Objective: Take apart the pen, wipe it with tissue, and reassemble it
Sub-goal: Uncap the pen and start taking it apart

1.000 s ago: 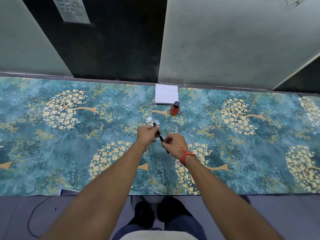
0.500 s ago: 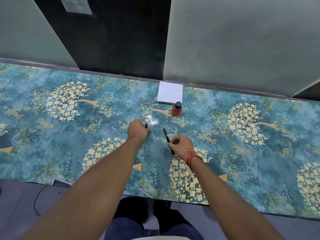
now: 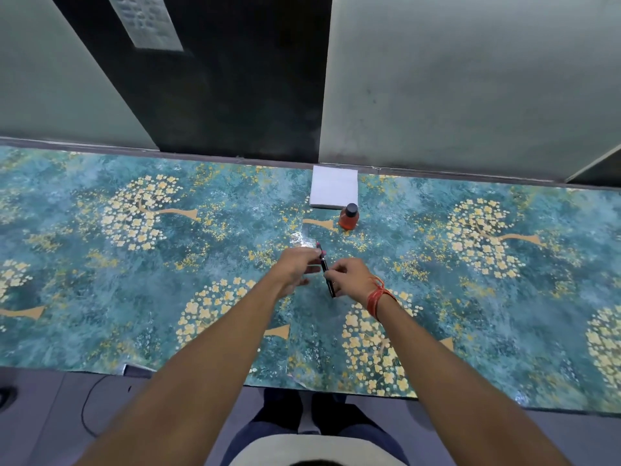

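Observation:
A slim black pen (image 3: 328, 280) is held just above the teal flowered table cover (image 3: 168, 270), slanting away from me, and its far tip (image 3: 318, 244) shows pink-red. My right hand (image 3: 351, 275), with a red thread on its wrist, grips the pen's near half. My left hand (image 3: 295, 267) pinches the pen's far end between thumb and fingertips. A white stack of tissue (image 3: 332, 190) lies at the table's back edge, beyond the hands. I cannot see a separate cap or any other loose pen part.
A small red bottle with a black cap (image 3: 348, 217) stands just in front of the tissue, a short way beyond the pen tip. A grey wall and a dark panel rise behind the table. My shoes and a cable are on the floor below the near edge.
Half a second ago my left hand was down on the table to the left, apart from the pen. It has come back and now pinches the pen's far end. My right hand kept hold.

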